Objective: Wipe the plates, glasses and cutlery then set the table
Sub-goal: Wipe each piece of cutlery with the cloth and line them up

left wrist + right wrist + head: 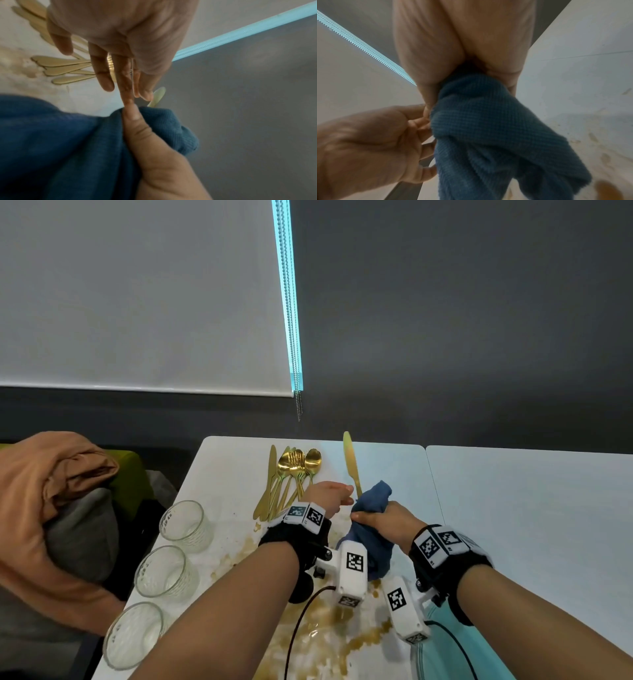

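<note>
A gold knife (351, 463) stands blade up out of a blue cloth (375, 498). My right hand (380, 518) grips the bunched cloth (488, 128) round the knife's lower end, with its thumb on the fabric. My left hand (337, 494) is beside it with straight fingers (125, 88) whose tips reach the cloth's (51, 142) edge by the knife (158, 96); the thumb is spread away. A pile of gold cutlery (291, 477) lies on the white table (513, 508) behind my left hand. Three empty glasses (183, 523) (164, 571) (135, 633) stand in a row along the left edge.
Brown spill stains (322, 631) cover the near part of the table under my wrists. Orange and grey fabric (51, 491) is heaped on a seat to the left. A dark wall and a window blind (137, 302) rise behind the table.
</note>
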`<state>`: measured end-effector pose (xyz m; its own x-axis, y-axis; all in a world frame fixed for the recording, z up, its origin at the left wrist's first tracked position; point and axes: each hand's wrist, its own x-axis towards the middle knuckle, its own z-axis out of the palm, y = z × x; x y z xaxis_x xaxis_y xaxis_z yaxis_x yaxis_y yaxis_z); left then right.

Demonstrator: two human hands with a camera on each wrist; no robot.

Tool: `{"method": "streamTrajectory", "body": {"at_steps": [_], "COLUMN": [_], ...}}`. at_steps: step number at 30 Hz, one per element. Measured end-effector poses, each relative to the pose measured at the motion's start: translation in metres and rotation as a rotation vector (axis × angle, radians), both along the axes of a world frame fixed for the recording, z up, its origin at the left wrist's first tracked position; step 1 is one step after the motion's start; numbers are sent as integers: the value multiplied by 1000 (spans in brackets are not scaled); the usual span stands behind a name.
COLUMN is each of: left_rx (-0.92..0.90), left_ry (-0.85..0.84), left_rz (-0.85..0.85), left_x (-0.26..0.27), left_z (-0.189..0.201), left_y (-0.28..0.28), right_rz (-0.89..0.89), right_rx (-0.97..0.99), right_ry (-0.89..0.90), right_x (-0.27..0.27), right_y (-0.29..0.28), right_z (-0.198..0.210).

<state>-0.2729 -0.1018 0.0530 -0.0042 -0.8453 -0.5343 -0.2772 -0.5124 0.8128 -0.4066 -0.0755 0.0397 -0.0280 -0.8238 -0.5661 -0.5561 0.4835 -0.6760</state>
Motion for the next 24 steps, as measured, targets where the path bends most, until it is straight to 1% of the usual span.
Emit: {"method": "streamTrajectory", "body": {"at_steps": [1,2,3,4,7,8,9,10,12,13,15,16,17,19,22,24], "left_rx": [73,138,142,114,-9,4,39,110,124,111,83,64,68,108,133,168], "left_ry": [52,34,-71,-189,-330,-358,-344,-265,-194,-291,-459,-459,-502,-695,-787,-888], "left_rz": [64,39,-25,-106,-267,-254,-234,-153,-48,-86,-62,-4,1,-31,31,12], "left_x": [1,0,-2,-3,1,1,4,6,16,23,45,56,68,89,103,102], "left_z": [1,4,7,11,13,14,11,9,5,2,-6,-9,-13,-31,-51,-58], "left_y": [-5,-9,-10,-9,-19,-25,-30,-35,-47,-52,-61,-66,-70,-75,-82,-80], "right_rz": [25,48,67,76,55,51,57,73,135,169,194,188,174,144,115,113], "right_rx": [4,3,6,6,21,23,29,32,35,34,35,35,32,30,36,48], "right_ry": [2,9,20,29,9,2,-3,-3,27,54,97,102,101,100,99,110], "right_x": [3,6,8,11,19,21,23,24,23,21,17,13,9,1,-10,-16], "right_y": [-2,-4,-6,-8,-16,-18,-21,-23,-28,-31,-36,-39,-42,-48,-54,-56], "right_z": [1,3,4,5,6,7,8,9,10,10,12,13,14,15,17,17]}}
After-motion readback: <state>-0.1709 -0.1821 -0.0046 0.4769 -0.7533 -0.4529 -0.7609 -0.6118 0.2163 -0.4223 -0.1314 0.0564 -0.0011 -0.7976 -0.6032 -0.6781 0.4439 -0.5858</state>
